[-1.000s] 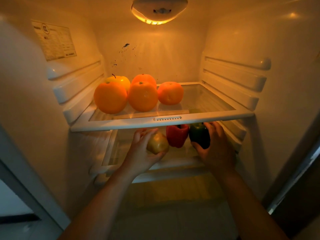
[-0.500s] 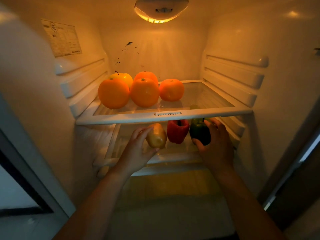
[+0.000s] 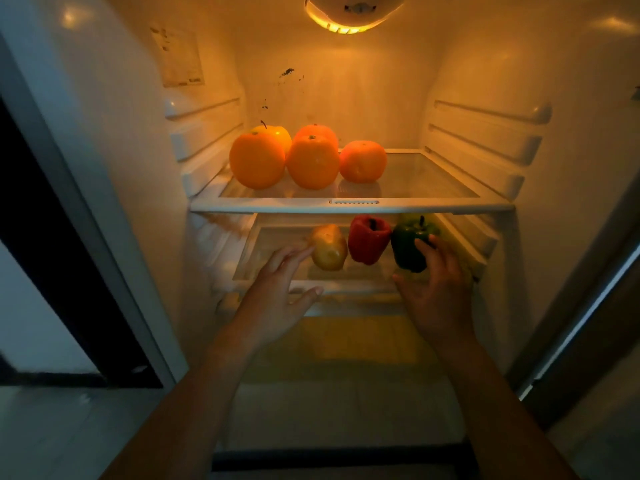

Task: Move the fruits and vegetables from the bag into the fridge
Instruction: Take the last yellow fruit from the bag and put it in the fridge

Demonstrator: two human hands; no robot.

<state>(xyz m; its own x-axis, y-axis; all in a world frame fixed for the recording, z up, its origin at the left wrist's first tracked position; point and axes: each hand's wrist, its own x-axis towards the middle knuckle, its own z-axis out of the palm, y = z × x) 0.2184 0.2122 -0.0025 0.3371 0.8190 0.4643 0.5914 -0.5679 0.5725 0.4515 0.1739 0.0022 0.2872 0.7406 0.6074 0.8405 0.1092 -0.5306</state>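
Note:
Inside the open fridge, a brownish potato (image 3: 329, 249), a red bell pepper (image 3: 367, 239) and a green bell pepper (image 3: 408, 244) stand in a row on the lower glass shelf (image 3: 346, 289). My left hand (image 3: 277, 299) is spread with straight fingers, its fingertips just left of the potato and holding nothing. My right hand (image 3: 440, 292) lies at the green pepper's right side. Its fingertips touch the pepper while the thumb is spread away below it. No bag is in view.
The upper shelf (image 3: 415, 205) carries several oranges (image 3: 312, 161) and a yellow apple (image 3: 277, 135) on its left half. A lamp (image 3: 353, 15) glows at the top. A yellowish drawer cover (image 3: 346, 341) lies below the lower shelf. The door frame (image 3: 69, 202) stands at left.
My left hand has let go of the potato and drawn back with fingers spread. My right hand has loosened from around the green pepper and slid toward me.

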